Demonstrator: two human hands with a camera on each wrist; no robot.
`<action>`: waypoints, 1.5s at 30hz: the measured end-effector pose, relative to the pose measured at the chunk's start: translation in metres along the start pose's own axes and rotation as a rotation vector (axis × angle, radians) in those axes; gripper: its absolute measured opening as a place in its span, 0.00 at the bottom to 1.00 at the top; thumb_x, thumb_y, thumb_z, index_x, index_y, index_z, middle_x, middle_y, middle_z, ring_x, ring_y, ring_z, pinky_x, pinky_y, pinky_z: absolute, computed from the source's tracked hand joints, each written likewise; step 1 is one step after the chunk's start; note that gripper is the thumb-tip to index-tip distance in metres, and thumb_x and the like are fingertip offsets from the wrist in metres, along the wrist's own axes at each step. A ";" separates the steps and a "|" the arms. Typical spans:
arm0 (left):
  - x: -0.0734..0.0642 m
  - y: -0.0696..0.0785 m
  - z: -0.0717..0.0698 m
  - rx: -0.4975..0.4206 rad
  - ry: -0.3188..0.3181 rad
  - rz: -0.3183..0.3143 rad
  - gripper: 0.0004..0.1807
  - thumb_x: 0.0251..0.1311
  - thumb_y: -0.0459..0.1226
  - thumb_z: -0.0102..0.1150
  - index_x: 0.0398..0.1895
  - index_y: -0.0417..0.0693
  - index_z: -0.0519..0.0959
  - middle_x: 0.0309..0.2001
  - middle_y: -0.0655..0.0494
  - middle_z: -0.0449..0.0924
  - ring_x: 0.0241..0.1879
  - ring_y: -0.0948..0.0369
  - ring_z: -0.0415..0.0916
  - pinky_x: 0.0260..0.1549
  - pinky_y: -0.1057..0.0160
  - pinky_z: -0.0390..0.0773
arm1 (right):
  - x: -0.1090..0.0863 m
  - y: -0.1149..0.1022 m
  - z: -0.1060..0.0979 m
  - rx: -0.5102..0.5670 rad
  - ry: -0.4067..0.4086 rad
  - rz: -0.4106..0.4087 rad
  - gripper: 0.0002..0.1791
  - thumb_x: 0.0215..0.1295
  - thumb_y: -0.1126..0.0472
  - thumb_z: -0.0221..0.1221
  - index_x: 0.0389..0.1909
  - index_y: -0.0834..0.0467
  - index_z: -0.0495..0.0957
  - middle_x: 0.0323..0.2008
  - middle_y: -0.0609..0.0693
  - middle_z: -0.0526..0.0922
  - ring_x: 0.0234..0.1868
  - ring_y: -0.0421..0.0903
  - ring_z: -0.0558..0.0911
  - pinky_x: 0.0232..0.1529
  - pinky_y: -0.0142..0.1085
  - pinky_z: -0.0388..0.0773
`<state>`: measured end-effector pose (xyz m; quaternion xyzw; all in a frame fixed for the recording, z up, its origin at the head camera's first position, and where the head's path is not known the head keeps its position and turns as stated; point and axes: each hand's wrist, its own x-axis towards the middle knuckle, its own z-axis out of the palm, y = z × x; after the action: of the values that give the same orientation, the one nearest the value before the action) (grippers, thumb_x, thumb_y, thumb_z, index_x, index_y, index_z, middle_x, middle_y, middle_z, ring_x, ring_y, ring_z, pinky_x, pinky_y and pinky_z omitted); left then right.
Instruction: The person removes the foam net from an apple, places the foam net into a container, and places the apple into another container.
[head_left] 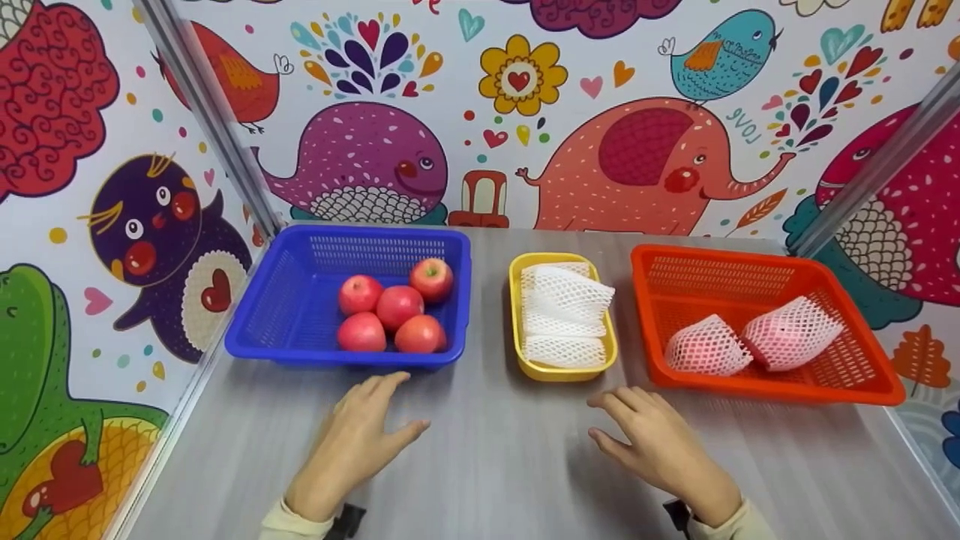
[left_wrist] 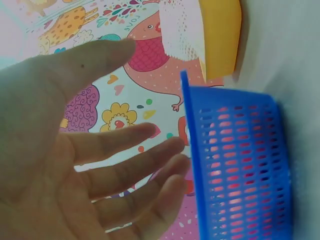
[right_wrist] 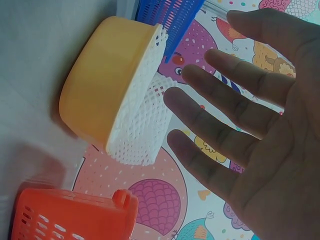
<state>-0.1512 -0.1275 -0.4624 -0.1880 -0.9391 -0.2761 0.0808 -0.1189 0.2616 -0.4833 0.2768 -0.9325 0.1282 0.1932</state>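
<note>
In the head view my left hand (head_left: 358,435) hovers with spread fingers just in front of the blue basket (head_left: 292,352), holding nothing. Several red apples (head_left: 400,307) sit bare in the right half of that basket. My right hand (head_left: 652,439), fingers apart and palm bare in the right wrist view, is in front of the gap between the yellow basket (head_left: 566,373) and the orange-red basket (head_left: 765,386). White foam net sleeves (head_left: 564,315) fill the yellow one and stick up past its rim. Two apples in foam nets (head_left: 707,346) lie in the orange-red basket.
All three baskets stand in a row on the grey table (head_left: 487,465), near the back wall. Cartoon-printed panels (head_left: 495,172) enclose the table at the back and sides, with metal posts (head_left: 217,120) at the corners.
</note>
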 end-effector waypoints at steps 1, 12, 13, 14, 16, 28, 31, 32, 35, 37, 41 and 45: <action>-0.002 0.000 0.001 -0.008 -0.001 -0.003 0.34 0.51 0.49 0.76 0.59 0.42 0.78 0.53 0.46 0.80 0.53 0.45 0.77 0.52 0.43 0.75 | 0.000 0.000 0.000 0.001 0.002 0.000 0.19 0.51 0.54 0.75 0.44 0.52 0.82 0.38 0.42 0.81 0.39 0.43 0.79 0.40 0.44 0.78; -0.005 -0.001 0.006 -0.011 -0.024 -0.051 0.34 0.51 0.51 0.75 0.59 0.44 0.78 0.53 0.48 0.81 0.53 0.47 0.77 0.52 0.44 0.76 | 0.008 0.016 -0.016 -0.010 -0.025 0.018 0.20 0.52 0.55 0.75 0.45 0.54 0.83 0.40 0.46 0.83 0.41 0.47 0.81 0.42 0.47 0.79; -0.005 -0.001 0.006 -0.010 -0.029 -0.057 0.34 0.51 0.51 0.75 0.59 0.44 0.78 0.53 0.48 0.81 0.53 0.47 0.77 0.52 0.44 0.75 | 0.010 0.021 -0.021 -0.022 -0.032 0.029 0.19 0.52 0.55 0.75 0.45 0.54 0.83 0.40 0.47 0.83 0.41 0.47 0.81 0.42 0.47 0.80; -0.005 0.000 0.007 -0.009 -0.032 -0.062 0.34 0.51 0.51 0.75 0.59 0.45 0.78 0.53 0.48 0.81 0.53 0.47 0.77 0.52 0.44 0.75 | 0.012 0.026 -0.027 -0.031 -0.042 0.043 0.20 0.52 0.55 0.75 0.45 0.55 0.83 0.41 0.48 0.83 0.41 0.48 0.81 0.42 0.48 0.80; -0.005 0.000 0.007 -0.009 -0.036 -0.066 0.35 0.51 0.51 0.75 0.59 0.45 0.78 0.53 0.49 0.81 0.54 0.47 0.77 0.52 0.44 0.75 | 0.017 0.040 -0.041 -0.052 -0.050 0.059 0.20 0.53 0.56 0.75 0.46 0.56 0.83 0.41 0.51 0.83 0.42 0.51 0.82 0.43 0.50 0.81; -0.009 -0.003 0.010 -0.023 -0.050 -0.056 0.33 0.52 0.51 0.75 0.59 0.44 0.78 0.50 0.51 0.82 0.52 0.50 0.78 0.51 0.45 0.76 | 0.026 0.178 -0.121 -0.078 -0.310 0.358 0.36 0.56 0.63 0.72 0.65 0.62 0.69 0.59 0.68 0.71 0.58 0.69 0.69 0.53 0.69 0.68; -0.009 -0.003 0.011 -0.025 -0.066 -0.067 0.33 0.52 0.51 0.74 0.59 0.45 0.78 0.50 0.51 0.82 0.52 0.50 0.78 0.50 0.45 0.76 | 0.017 0.213 -0.126 -0.086 -0.453 0.436 0.48 0.51 0.61 0.76 0.72 0.62 0.62 0.65 0.73 0.62 0.62 0.75 0.60 0.53 0.73 0.62; -0.009 -0.003 0.012 -0.026 -0.069 -0.069 0.33 0.52 0.51 0.74 0.59 0.45 0.78 0.51 0.51 0.82 0.52 0.50 0.78 0.50 0.45 0.76 | 0.013 0.222 -0.125 -0.091 -0.501 0.457 0.52 0.49 0.60 0.77 0.73 0.62 0.59 0.67 0.74 0.60 0.63 0.76 0.58 0.53 0.75 0.60; -0.009 -0.003 0.013 -0.026 -0.082 -0.069 0.33 0.52 0.51 0.74 0.59 0.45 0.78 0.50 0.53 0.82 0.51 0.51 0.78 0.48 0.45 0.77 | 0.001 0.243 -0.118 -0.099 -0.631 0.503 0.63 0.41 0.56 0.81 0.77 0.59 0.53 0.70 0.75 0.54 0.63 0.79 0.52 0.50 0.77 0.57; -0.009 -0.003 0.014 -0.032 -0.093 -0.060 0.33 0.53 0.51 0.74 0.59 0.46 0.78 0.49 0.54 0.82 0.49 0.51 0.78 0.47 0.46 0.77 | -0.007 0.250 -0.111 -0.114 -0.684 0.507 0.67 0.37 0.54 0.82 0.78 0.56 0.52 0.71 0.75 0.53 0.63 0.80 0.52 0.49 0.78 0.58; -0.009 -0.002 0.016 -0.048 -0.109 -0.039 0.32 0.54 0.51 0.73 0.58 0.45 0.78 0.48 0.55 0.81 0.48 0.53 0.79 0.45 0.48 0.78 | -0.016 0.257 -0.101 -0.160 -0.732 0.512 0.70 0.31 0.52 0.83 0.78 0.53 0.54 0.70 0.75 0.55 0.63 0.82 0.53 0.47 0.78 0.58; -0.008 -0.002 0.018 -0.058 -0.119 -0.029 0.32 0.54 0.51 0.73 0.58 0.46 0.78 0.48 0.55 0.81 0.47 0.53 0.79 0.43 0.48 0.79 | -0.022 0.259 -0.094 -0.207 -0.751 0.509 0.69 0.25 0.55 0.84 0.76 0.54 0.59 0.67 0.75 0.62 0.61 0.81 0.59 0.49 0.78 0.57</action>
<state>-0.1453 -0.1219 -0.4804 -0.1929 -0.9365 -0.2926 0.0154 -0.2214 0.5156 -0.4431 0.0457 -0.9841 -0.0312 -0.1691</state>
